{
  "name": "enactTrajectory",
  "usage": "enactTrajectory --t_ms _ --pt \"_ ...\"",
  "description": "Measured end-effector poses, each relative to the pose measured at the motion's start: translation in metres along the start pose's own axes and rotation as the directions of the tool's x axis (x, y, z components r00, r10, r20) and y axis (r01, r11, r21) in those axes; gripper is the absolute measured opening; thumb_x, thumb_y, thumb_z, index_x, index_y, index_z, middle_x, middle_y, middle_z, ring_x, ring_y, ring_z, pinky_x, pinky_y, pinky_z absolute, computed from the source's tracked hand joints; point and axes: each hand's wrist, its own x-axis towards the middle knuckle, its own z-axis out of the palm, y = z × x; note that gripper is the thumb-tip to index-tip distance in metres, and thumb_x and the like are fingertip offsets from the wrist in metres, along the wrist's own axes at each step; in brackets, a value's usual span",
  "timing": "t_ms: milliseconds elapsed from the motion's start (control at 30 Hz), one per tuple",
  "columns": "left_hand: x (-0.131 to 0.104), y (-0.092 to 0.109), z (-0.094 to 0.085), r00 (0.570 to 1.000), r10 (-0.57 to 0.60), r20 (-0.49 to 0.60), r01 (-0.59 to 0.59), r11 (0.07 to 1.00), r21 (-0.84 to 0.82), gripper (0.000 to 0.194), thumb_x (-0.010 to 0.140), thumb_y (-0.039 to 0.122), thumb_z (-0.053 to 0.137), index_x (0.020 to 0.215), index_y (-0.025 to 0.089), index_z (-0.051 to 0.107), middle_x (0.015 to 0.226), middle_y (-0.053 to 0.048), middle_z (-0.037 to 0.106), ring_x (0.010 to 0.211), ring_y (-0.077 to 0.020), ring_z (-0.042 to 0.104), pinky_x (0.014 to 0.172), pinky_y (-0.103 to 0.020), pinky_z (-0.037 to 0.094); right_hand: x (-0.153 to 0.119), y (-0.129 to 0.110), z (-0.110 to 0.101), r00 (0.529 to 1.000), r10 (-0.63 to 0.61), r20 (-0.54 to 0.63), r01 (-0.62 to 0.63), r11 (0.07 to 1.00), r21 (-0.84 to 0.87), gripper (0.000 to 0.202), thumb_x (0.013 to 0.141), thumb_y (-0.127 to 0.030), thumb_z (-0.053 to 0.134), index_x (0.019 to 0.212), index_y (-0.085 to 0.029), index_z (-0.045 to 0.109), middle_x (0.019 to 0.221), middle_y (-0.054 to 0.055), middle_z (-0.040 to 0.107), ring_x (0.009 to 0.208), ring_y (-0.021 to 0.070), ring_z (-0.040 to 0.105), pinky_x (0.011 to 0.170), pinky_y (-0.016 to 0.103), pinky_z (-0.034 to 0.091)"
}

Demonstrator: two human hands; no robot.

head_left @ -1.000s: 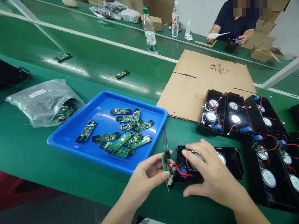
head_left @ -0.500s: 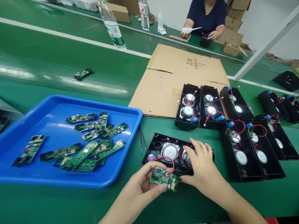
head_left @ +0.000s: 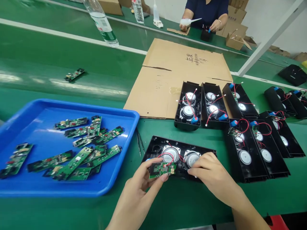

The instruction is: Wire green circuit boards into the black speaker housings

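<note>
My left hand holds a green circuit board between thumb and fingers, over the front left part of an open black speaker box. A red wire loops up from the board. Inside the box sit two round silver speakers, the left one and the right one. My right hand is closed in a pinch at the box's front edge, beside the right speaker. What its fingertips grip is mostly hidden; a tiny pale bit shows there. The left fingers partly cover a blue part in the box.
A blue tray with several circuit boards stands left, tweezers beside it. Several speaker boxes fill the right. Behind lie flat cardboard, a water bottle and a lone board. A person works across the bench.
My right hand has gone from spread fingers over the right speaker to a pinch at the box's front edge, uncovering that speaker. The board in my left hand has turned flatter.
</note>
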Motion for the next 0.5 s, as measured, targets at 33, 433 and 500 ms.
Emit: enactTrajectory --t_ms 33,433,500 --pt "0.001 -0.001 0.001 1.000 0.017 -0.001 -0.017 1.000 0.012 0.031 0.070 0.035 0.066 0.100 0.024 0.060 0.083 0.001 0.072 0.072 -0.0183 0.071 0.064 -0.023 0.059 0.004 -0.001 0.003 0.999 0.014 -0.050 -0.012 0.999 0.050 0.023 0.092 -0.009 0.044 0.089 -0.019 0.065 0.094 0.006 0.063 0.086 0.0170 0.053 0.074 0.031 0.041" --pt "0.000 0.010 0.005 0.990 0.138 0.003 -0.137 0.980 0.145 0.023 0.079 0.028 0.058 0.102 0.027 0.063 0.088 0.003 0.076 0.072 -0.0164 0.073 0.045 -0.015 0.054 0.023 -0.012 0.037 0.967 0.100 -0.233 -0.121 0.989 -0.079 0.022 0.094 -0.014 0.040 0.082 -0.015 0.059 0.070 0.002 0.058 0.066 0.0147 0.045 0.063 0.029 0.034" --pt "0.002 0.008 0.004 0.983 0.184 0.015 -0.185 0.971 0.155 0.023 0.079 0.026 0.057 0.102 0.027 0.063 0.084 0.004 0.076 0.068 -0.0153 0.073 0.045 -0.014 0.054 0.024 -0.014 0.038 0.981 0.067 -0.181 -0.091 0.988 -0.127 0.025 0.094 -0.013 0.038 0.080 -0.014 0.058 0.069 0.002 0.056 0.065 0.0145 0.043 0.063 0.029 0.032"
